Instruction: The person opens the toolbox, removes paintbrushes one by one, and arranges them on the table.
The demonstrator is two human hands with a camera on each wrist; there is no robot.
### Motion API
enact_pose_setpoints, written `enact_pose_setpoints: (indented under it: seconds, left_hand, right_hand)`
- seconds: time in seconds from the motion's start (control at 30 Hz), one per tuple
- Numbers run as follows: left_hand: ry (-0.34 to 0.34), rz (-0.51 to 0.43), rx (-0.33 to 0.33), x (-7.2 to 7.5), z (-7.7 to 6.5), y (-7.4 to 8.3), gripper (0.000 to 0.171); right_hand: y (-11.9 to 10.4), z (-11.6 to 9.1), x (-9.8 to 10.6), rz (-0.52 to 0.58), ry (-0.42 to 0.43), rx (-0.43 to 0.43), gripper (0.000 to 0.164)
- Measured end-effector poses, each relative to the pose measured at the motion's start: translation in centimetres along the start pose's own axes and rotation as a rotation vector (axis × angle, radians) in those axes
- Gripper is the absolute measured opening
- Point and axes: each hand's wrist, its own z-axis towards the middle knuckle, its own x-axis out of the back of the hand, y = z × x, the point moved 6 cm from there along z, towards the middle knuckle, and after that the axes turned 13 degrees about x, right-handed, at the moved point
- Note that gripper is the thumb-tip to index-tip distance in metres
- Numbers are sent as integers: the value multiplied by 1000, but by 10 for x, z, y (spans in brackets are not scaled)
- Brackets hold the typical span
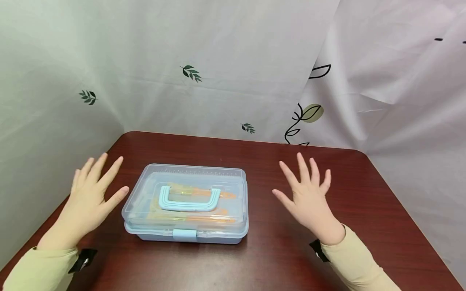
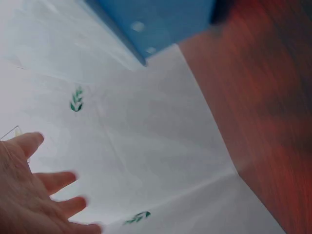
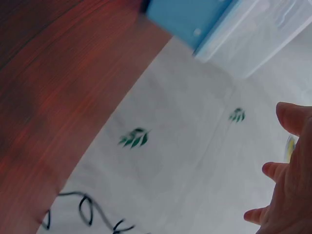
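Note:
A closed plastic case [image 1: 196, 226] with a clear lid and a light blue base lies flat on the table. Its pale blue handle [image 1: 189, 205] is folded down on the lid, and a blue latch [image 1: 184, 235] sits at the front. Through the lid, orange and yellow items show, their kind unclear. My left hand [image 1: 89, 198] is spread beside the case's left side, not touching it. To the right, apart from the case, my right hand [image 1: 307, 196] is held with fingers spread and nothing in it. Both wrist views show the blue case [image 2: 161, 24] near each hand.
The dark red wooden table [image 1: 276, 258] has rounded far corners. White cloth [image 1: 225, 93] with leaf prints hangs behind it and along both sides. Black straps [image 1: 83, 260] with small devices sit on both wrists.

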Motion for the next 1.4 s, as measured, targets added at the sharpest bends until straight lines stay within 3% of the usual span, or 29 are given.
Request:
enact_pose_setpoints:
  seconds: [0.27, 0.43, 0.8, 0.93, 1.2, 1.4]
  left_hand:
    - [-230, -210, 25, -13, -8, 6, 70]
    - [-286, -278, 20, -22, -12, 10, 73]
    - [-260, -255, -21, -29, -18, 14, 75]
    - [-253, -268, -19, -29, -20, 14, 71]
    - [-186, -297, -106, -24, -21, 20, 64]
    - [-158, -333, -150, -20, -23, 24, 54]
  right_hand:
    - [-49, 14, -7, -17, 62, 218, 66]
    - [-78, 19, -7, 0, 83, 351, 64]
    - [-118, 21, -6, 57, 105, 526, 49]
    - [-132, 19, -9, 50, 110, 609, 56]
    - [-160, 11, -13, -29, 203, 805, 55]
    - [-178, 5, -24, -107, 185, 892, 55]
